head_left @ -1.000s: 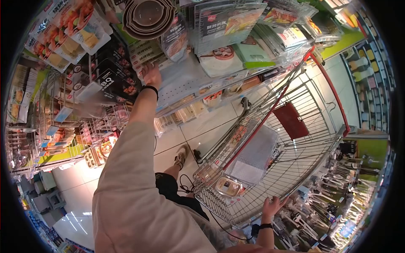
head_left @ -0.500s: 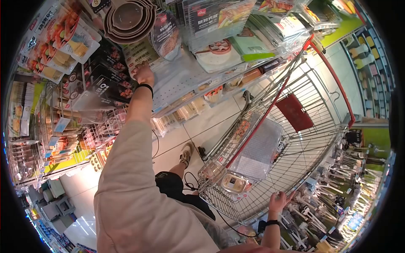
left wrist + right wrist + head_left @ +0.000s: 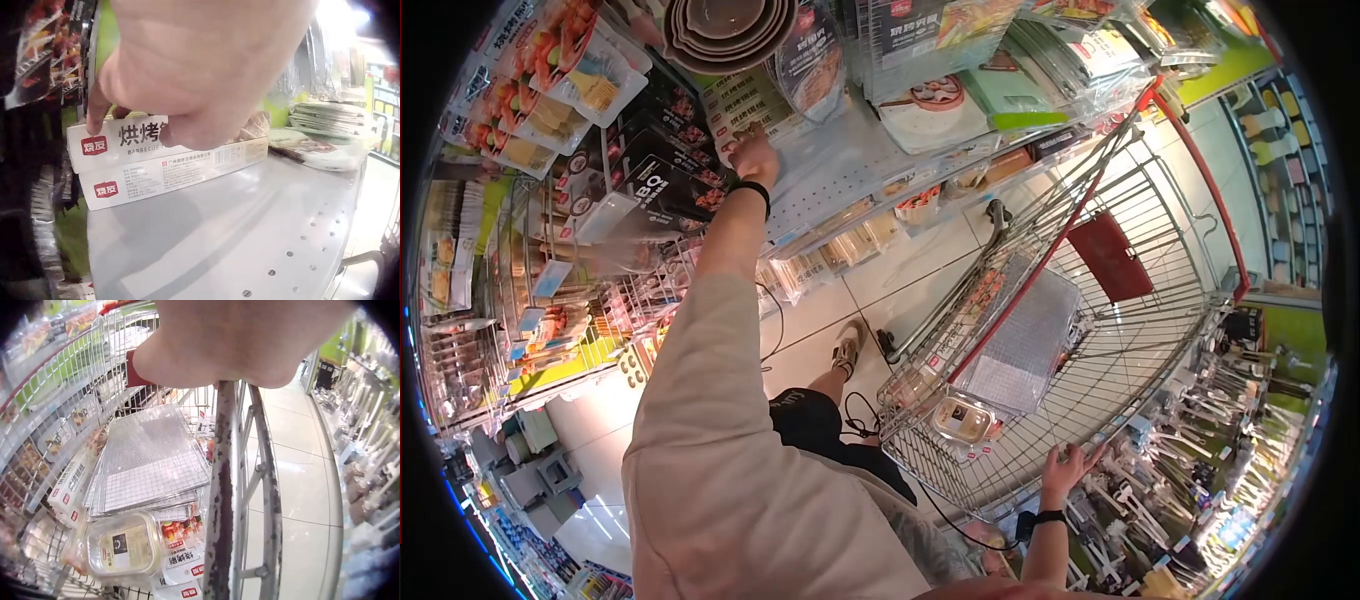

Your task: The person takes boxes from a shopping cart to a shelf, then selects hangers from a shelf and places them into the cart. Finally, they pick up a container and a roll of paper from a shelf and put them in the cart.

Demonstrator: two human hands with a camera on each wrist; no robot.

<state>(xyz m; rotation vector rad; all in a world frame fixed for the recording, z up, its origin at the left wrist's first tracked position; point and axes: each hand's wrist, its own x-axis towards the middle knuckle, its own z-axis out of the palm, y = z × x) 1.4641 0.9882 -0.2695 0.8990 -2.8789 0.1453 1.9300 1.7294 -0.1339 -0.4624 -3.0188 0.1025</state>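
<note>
My left hand [image 3: 755, 160] reaches onto the shelf and pinches the front end of the top barbecue foil box [image 3: 144, 134], thumb across its printed side. Another white foil box [image 3: 181, 178] lies directly beneath it. More such boxes [image 3: 745, 97] extend back on the shelf beyond my fingers. My right hand [image 3: 1064, 475] rests on the top rail [image 3: 222, 487] of the shopping cart, fingers loosely extended along it. Inside the cart lie flat wire grill nets [image 3: 153, 456] in plastic, a lidded clear container [image 3: 124, 547] and a long white box [image 3: 70, 484].
Nested brown bowls [image 3: 725, 30] stand behind the foil boxes. Black BBQ packs [image 3: 650, 185] hang close on the left of my left arm. A green cutting board [image 3: 1000, 100] lies further right on the shelf. Hanging kitchen utensils [image 3: 1140, 510] line the aisle's right side.
The head view has shifted slightly, so the shelf and cart sit in different places. My left hand stays at the foil boxes and my right hand stays on the cart rail.
</note>
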